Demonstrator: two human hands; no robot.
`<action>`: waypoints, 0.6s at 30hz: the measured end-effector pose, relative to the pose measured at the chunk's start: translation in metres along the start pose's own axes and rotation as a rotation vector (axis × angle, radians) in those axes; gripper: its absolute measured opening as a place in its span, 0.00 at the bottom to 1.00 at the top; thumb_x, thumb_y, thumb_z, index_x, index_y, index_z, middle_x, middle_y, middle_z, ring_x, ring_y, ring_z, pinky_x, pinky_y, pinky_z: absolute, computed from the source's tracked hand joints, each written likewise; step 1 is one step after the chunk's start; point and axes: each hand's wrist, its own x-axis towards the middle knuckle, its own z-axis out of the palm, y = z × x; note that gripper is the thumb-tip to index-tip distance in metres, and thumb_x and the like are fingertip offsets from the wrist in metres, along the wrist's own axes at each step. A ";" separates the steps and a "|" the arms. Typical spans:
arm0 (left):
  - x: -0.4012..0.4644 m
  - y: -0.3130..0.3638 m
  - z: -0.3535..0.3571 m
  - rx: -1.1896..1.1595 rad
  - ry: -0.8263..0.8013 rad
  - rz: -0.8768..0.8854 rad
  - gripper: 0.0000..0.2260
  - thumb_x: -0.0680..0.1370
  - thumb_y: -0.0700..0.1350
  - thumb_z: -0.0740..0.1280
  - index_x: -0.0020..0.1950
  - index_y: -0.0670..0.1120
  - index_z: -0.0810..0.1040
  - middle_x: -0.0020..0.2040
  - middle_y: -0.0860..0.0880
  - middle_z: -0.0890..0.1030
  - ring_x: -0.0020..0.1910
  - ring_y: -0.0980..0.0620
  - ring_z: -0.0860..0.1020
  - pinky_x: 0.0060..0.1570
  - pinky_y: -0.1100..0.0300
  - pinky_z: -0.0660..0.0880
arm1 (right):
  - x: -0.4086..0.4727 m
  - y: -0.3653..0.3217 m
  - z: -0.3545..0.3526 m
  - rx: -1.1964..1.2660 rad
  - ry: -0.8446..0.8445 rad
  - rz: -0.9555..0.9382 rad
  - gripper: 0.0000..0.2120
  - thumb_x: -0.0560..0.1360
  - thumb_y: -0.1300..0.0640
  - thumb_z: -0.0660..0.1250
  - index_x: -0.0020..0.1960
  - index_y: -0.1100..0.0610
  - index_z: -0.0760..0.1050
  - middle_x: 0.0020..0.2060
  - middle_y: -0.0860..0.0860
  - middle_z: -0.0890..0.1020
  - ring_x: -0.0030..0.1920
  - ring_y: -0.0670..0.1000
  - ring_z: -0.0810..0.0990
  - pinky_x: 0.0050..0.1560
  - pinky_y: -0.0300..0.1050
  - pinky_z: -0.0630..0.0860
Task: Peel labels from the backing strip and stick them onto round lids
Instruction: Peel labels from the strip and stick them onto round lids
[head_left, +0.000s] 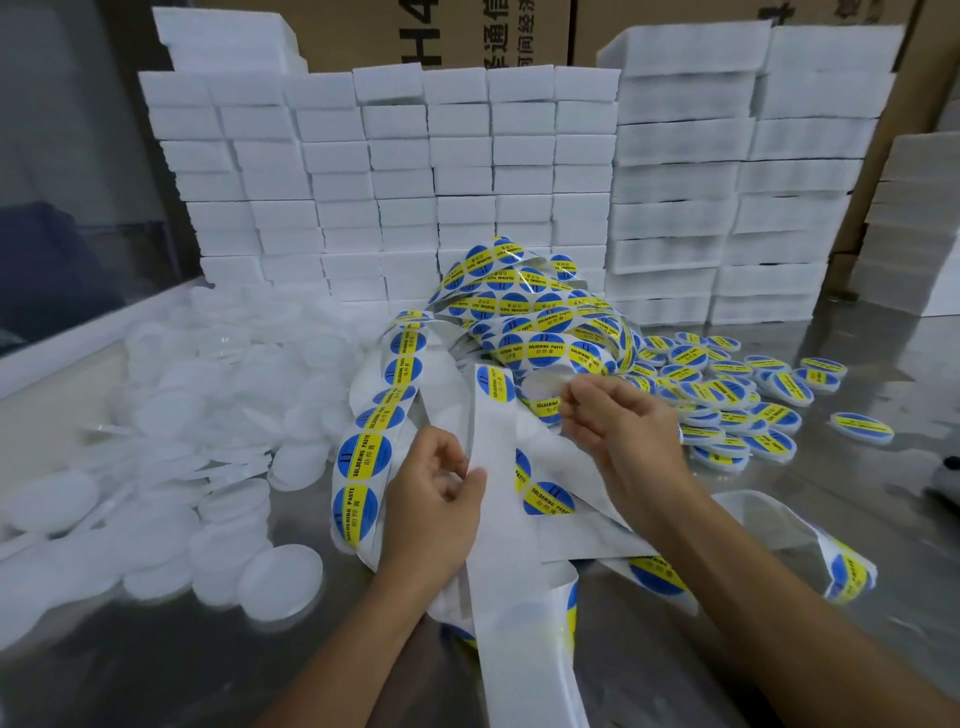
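Counter (857, 519) steel shows bare only along the lower left and at the right of the frame; the rest is crowded. Plain white round lids (171, 415) heap across the left half, labelled lids (727, 400) spread at centre right, and a wall of white foam blocks (415, 171) closes the back, with cardboard boxes (467, 31) printed in Chinese characters above it. The backing strip (498, 519) tangles from upper centre down to the bottom edge, looping off towards the lower right. Its round labels (363, 457) are blue with a yellow band reading "SOLDERING PASTE" and Chinese characters. The left hand (431, 509), at lower centre with forearm rising from the bottom edge, pinches the strip's white back between thumb and curled fingers. The right hand (623, 431), just right of centre and above the left, has its fingers curled at the strip's bend, thumb and fingertips pinching what looks like a partly lifted label (545, 402); how far it has come off the strip cannot be told.
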 end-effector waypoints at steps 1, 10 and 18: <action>0.000 0.000 0.000 0.038 0.005 0.021 0.12 0.73 0.39 0.72 0.38 0.51 0.71 0.34 0.52 0.77 0.27 0.58 0.73 0.28 0.70 0.70 | -0.004 0.003 0.005 0.054 -0.069 0.044 0.08 0.76 0.64 0.70 0.41 0.57 0.85 0.38 0.54 0.86 0.40 0.49 0.84 0.42 0.38 0.80; -0.006 0.000 0.004 0.207 -0.068 0.195 0.09 0.71 0.42 0.75 0.37 0.52 0.76 0.30 0.54 0.77 0.30 0.58 0.75 0.32 0.68 0.73 | -0.020 0.033 0.026 0.300 -0.185 0.307 0.07 0.64 0.63 0.74 0.42 0.61 0.85 0.38 0.59 0.81 0.40 0.53 0.81 0.43 0.46 0.83; -0.004 0.033 -0.035 0.523 0.151 0.423 0.07 0.73 0.47 0.71 0.37 0.50 0.76 0.32 0.55 0.77 0.31 0.52 0.74 0.36 0.56 0.73 | -0.020 0.040 0.023 0.191 -0.201 0.393 0.10 0.74 0.68 0.69 0.56 0.64 0.80 0.42 0.58 0.84 0.42 0.52 0.84 0.56 0.59 0.80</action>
